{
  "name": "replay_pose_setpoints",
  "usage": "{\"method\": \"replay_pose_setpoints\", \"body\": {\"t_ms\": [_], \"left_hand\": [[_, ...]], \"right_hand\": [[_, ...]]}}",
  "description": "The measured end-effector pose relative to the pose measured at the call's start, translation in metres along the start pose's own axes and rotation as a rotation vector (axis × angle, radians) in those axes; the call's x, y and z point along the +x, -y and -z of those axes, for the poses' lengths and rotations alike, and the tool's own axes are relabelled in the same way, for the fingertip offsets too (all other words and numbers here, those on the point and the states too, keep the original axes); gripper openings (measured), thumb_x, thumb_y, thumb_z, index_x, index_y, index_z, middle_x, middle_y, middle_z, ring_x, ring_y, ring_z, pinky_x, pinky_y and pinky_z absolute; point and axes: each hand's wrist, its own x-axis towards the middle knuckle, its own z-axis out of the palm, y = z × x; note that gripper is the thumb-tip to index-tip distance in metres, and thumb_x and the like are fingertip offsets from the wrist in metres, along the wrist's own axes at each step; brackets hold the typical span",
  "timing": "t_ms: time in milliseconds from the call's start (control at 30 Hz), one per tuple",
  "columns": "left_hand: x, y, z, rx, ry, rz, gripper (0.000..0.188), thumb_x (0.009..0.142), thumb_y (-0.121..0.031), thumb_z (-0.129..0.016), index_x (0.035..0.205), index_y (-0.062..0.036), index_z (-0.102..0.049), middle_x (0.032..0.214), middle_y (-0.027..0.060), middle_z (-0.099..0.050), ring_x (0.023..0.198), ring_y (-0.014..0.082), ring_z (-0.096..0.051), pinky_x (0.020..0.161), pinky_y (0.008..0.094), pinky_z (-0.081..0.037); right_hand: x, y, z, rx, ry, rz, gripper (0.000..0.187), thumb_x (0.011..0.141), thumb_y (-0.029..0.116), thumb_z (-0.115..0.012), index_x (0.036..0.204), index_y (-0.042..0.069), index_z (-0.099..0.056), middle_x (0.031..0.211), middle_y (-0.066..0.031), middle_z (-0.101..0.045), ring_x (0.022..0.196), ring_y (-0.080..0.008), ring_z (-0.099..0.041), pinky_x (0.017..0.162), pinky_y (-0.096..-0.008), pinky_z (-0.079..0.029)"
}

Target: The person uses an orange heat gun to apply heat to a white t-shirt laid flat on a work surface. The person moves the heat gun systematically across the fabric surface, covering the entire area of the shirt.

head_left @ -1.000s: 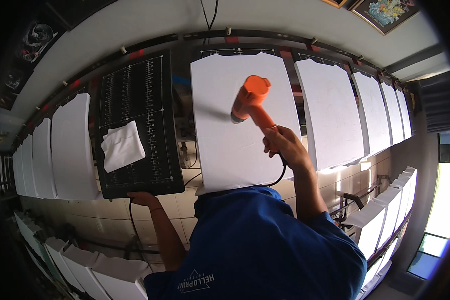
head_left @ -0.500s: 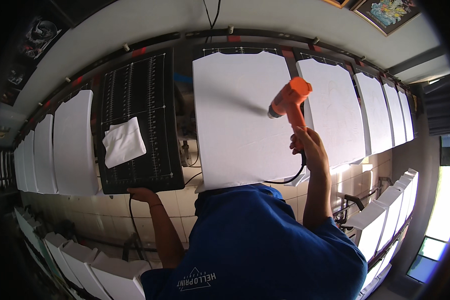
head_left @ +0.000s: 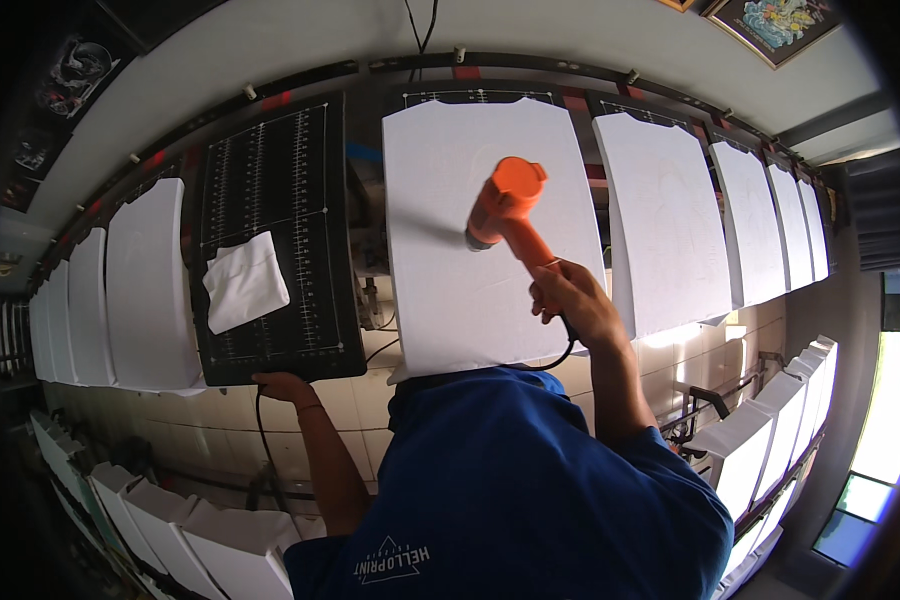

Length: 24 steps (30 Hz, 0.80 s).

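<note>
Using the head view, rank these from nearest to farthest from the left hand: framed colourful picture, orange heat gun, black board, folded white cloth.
From the left hand:
1. Black board: its near edge is at that hand.
2. Folded white cloth: lying on the board.
3. Orange heat gun: off to the right, in the right hand.
4. Framed colourful picture: far upper right.

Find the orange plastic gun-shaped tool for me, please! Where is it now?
In the head view, the orange plastic gun-shaped tool is right of centre, held in the person's right hand over the flat, white cloth-covered board.
</note>
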Motion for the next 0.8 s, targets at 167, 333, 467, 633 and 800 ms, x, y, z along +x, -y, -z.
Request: {"method": "replay_pose_setpoints", "body": {"t_ms": [167, 333, 467, 633, 800], "left_hand": [[-0.005, -0.005, 0.001, -0.003, -0.008, 0.017, 0.064, 0.101, -0.041, -0.035, 0.113, 0.0198, -0.05, 0.114, 0.0287, -0.059, 0.095, 0.0355, -0.063, 0.083, 0.0407, -0.056], [-0.004, -0.004, 0.001, -0.003, -0.033, 0.042, 0.066, 0.1, -0.043, -0.036, 0.114, 0.0207, -0.048, 0.116, 0.0292, -0.058, 0.097, 0.0361, -0.062, 0.085, 0.0414, -0.055], [-0.004, -0.005, 0.002, -0.022, -0.005, 0.029, 0.069, 0.1, -0.044, -0.035, 0.115, 0.022, -0.047, 0.118, 0.0301, -0.057, 0.1, 0.0375, -0.062, 0.087, 0.0432, -0.054], [-0.014, -0.015, -0.003, -0.028, -0.018, 0.036, 0.07, 0.1, -0.045, -0.035, 0.112, 0.0222, -0.049, 0.115, 0.0296, -0.058, 0.099, 0.0375, -0.063, 0.086, 0.0428, -0.055], [0.004, 0.0, 0.001, 0.023, -0.02, 0.035, 0.07, 0.1, -0.045, -0.034, 0.112, 0.0226, -0.049, 0.115, 0.03, -0.058, 0.098, 0.038, -0.063, 0.085, 0.0429, -0.054]], "right_hand": [[-0.03, -0.006, 0.061, -0.001, -0.339, -0.013, 0.035, 0.094, 0.034, -0.058, 0.099, -0.001, -0.057, 0.077, -0.0042, -0.059, 0.066, -0.012, -0.06, 0.057, -0.0246, -0.049], [-0.037, -0.005, 0.077, 0.044, -0.428, 0.003, 0.037, 0.092, 0.036, -0.06, 0.099, -0.001, -0.057, 0.077, -0.0046, -0.058, 0.066, -0.0124, -0.06, 0.056, -0.0248, -0.049], [-0.029, -0.002, 0.047, 0.052, -0.287, -0.008, 0.036, 0.093, 0.035, -0.059, 0.099, -0.001, -0.056, 0.078, -0.0049, -0.058, 0.066, -0.0125, -0.06, 0.057, -0.025, -0.049], [-0.009, -0.003, -0.017, 0.074, 0.063, -0.006, 0.035, 0.093, 0.033, -0.058, 0.099, -0.001, -0.056, 0.078, -0.004, -0.058, 0.069, -0.0118, -0.061, 0.06, -0.0255, -0.05], [-0.001, 0.002, -0.04, 0.037, 0.232, -0.016, 0.034, 0.093, 0.033, -0.057, 0.098, -0.001, -0.055, 0.078, -0.0036, -0.057, 0.071, -0.0121, -0.06, 0.06, -0.0254, -0.05]]}}
